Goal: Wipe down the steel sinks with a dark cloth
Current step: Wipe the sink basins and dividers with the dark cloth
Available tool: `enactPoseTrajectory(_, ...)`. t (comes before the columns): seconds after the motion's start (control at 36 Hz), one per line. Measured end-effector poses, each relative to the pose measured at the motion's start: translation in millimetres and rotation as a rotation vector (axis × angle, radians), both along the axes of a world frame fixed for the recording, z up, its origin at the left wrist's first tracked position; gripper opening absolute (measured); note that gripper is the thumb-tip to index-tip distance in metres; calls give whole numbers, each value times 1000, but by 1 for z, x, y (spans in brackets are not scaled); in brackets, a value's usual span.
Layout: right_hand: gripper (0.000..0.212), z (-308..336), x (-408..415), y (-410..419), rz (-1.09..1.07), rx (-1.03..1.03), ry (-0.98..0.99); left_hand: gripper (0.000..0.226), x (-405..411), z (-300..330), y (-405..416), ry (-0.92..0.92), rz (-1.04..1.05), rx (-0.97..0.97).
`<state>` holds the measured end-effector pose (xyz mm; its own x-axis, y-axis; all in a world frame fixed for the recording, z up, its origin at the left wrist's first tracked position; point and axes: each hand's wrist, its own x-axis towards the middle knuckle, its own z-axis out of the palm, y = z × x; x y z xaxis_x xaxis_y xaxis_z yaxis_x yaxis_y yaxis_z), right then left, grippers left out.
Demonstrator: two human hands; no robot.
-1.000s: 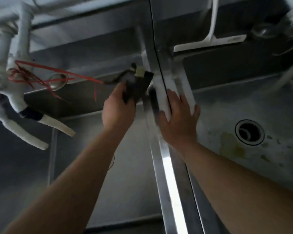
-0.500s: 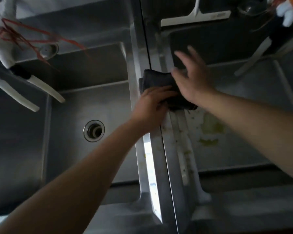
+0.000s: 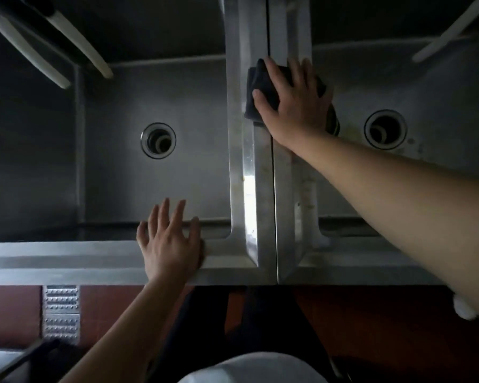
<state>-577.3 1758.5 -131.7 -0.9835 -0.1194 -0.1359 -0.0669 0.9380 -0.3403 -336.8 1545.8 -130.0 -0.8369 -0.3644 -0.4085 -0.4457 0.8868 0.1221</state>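
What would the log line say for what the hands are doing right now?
right hand: pressing dark cloth flat on divider between sinks | left hand: flat on front rim | cloth: draped toward right sink

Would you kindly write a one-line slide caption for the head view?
Right hand presses dark cloth on the divider between two steel sinks; left hand rests on front rim.

**Single head view, straight down**

Worn on the head, aimed steeply down over two steel sinks (image 3: 116,167) from close range. Wide-angle, bending edges. Divider rim (image 3: 256,189) at frame centre, front edge across the lower third, floor (image 3: 11,313) along the bottom.
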Motion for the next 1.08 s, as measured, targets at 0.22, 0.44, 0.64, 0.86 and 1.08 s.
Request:
enactPoseTrajectory(0.22,61,3,99,7,-23,-17,-9,61,0,2,4,-10,0,-18)
enactPoseTrajectory(0.44,65,8,208,18,13,57,-44,56,-2,1,5,-15,-13,2)
enactPoseTrajectory(0.64,61,16,268,6,255,237,-77,49,3,3,4,52,-14,47)
enactPoseTrajectory(0.86,57,15,187,-33,-1,232,-108,39,6,-3,1,122,-40,67)
enactPoseTrajectory(1.08,58,9,74,-66,-173,217,-54,39,3,-6,1,60,-34,72)
